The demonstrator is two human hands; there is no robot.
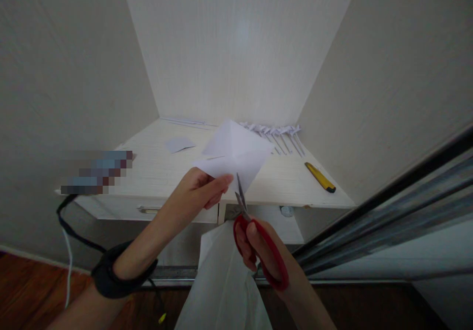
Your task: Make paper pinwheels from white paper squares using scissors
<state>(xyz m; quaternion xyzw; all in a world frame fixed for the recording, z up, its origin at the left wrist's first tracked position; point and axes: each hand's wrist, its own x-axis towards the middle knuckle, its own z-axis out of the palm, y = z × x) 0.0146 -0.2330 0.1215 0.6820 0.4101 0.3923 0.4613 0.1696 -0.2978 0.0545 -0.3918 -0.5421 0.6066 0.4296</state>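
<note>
A creased square of white paper (242, 148) is pinched between the thumb and fingers of my left hand (210, 188), held up above the shelf. One slit shows in it on the left side. In my right hand (258, 246) is a pair of scissors (278, 266) with red handles, my thumb and fingers through the loops. The blades are parted and lie at the paper's lower edge, close to my left thumb. Behind the paper, a row of small folded paper pinwheels (286, 132) on thin sticks rests on the shelf.
The white shelf (177, 177) bears a yellow box cutter (320, 177) at right, a paper scrap (179, 144) and thin paper sticks (186, 121) at the back. A blurred-out object (99, 172) lies at left, near a black cable (79, 235). Walls enclose three sides.
</note>
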